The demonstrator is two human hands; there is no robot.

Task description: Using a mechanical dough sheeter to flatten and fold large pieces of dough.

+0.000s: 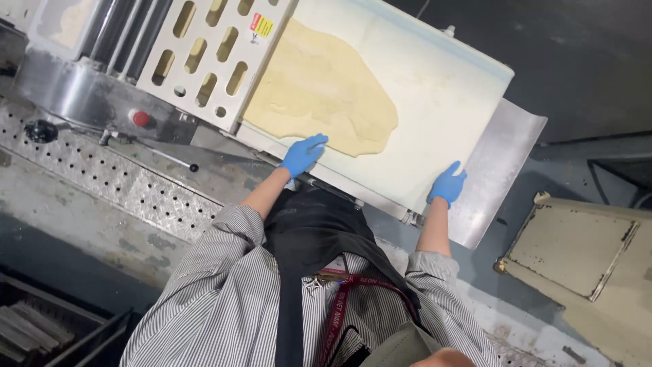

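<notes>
A flat sheet of pale dough [319, 88] lies on the white belt [435, 109] of a rolling machine. My left hand [303, 155], in a blue glove, rests flat with spread fingers at the near edge of the dough. My right hand [448, 183], also gloved in blue, lies flat on the bare belt near its front edge, to the right of the dough and apart from it. Neither hand grips anything. My striped sleeves and black apron fill the lower middle of the view.
A white slotted guard [204, 61] covers the rollers to the left of the dough. Below it sit a red button [140, 119] and a black knob [41, 130]. A metal end tray [506, 163] juts out right. A worn beige platform [584, 251] stands lower right.
</notes>
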